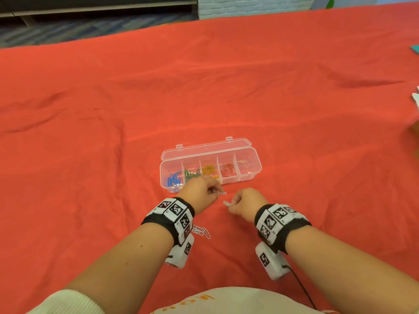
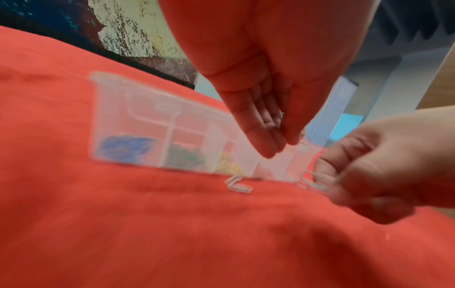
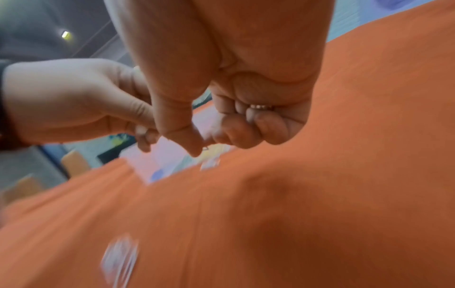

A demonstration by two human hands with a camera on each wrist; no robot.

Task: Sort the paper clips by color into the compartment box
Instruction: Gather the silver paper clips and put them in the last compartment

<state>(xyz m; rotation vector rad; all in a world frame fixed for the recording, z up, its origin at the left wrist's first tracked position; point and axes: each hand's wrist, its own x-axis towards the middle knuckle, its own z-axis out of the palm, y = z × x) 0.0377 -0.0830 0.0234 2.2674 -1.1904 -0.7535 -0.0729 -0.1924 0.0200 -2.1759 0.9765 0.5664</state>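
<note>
Open red cloth [image 1: 226, 98] lies beyond and beside the clear plastic compartment box [image 1: 255, 175]; its raised lid [image 1: 205, 150] walls the far side, white paper clips [image 1: 201, 232] lie nearer.

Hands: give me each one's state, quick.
Left hand: pinching a white paper clip.
Right hand: fingers curled, pinching another white clip.

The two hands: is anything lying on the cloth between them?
No. In the head view only bare red cloth lies between the left hand and the right hand; each pinches a white clip.
</note>
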